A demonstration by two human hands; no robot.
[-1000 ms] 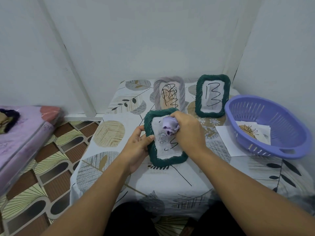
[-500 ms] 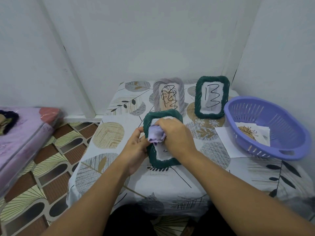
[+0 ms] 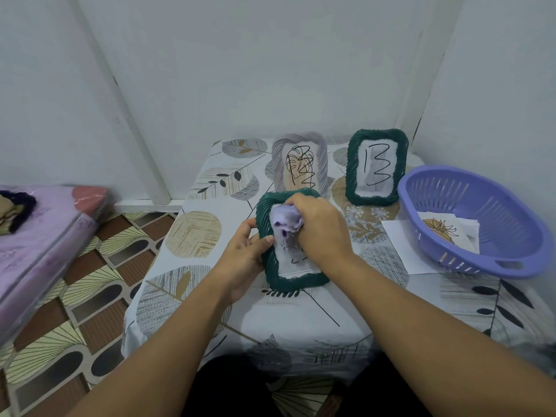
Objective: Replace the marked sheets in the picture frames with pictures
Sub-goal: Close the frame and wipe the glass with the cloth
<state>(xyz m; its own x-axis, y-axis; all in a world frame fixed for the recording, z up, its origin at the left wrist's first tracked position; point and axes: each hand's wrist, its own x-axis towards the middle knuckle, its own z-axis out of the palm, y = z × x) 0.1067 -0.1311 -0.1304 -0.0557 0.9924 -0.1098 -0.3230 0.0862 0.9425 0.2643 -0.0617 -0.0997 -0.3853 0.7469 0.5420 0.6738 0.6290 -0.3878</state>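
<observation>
A dark green picture frame [image 3: 296,281] is tilted up on the table in front of me, with a white sheet bearing black marks [image 3: 296,261] behind its glass. My left hand [image 3: 245,251] grips the frame's left edge. My right hand [image 3: 323,228] holds a bunched lilac cloth [image 3: 284,222] pressed on the upper glass. Behind stand a grey frame [image 3: 299,164] with a scribbled sheet and a second green frame [image 3: 376,167] with a marked sheet. Pictures [image 3: 442,231] lie in a purple basket [image 3: 481,218] at the right.
The table [image 3: 195,236] has a leaf-print cloth and stands in a white corner. White paper [image 3: 403,245] lies partly under the basket. A pink-covered mattress [image 3: 36,242] lies on the patterned floor at the left.
My right hand has rubbed the cloth across the frame's glass, going left and then back toward the upper middle. My left hand kept its hold on the frame's left edge.
</observation>
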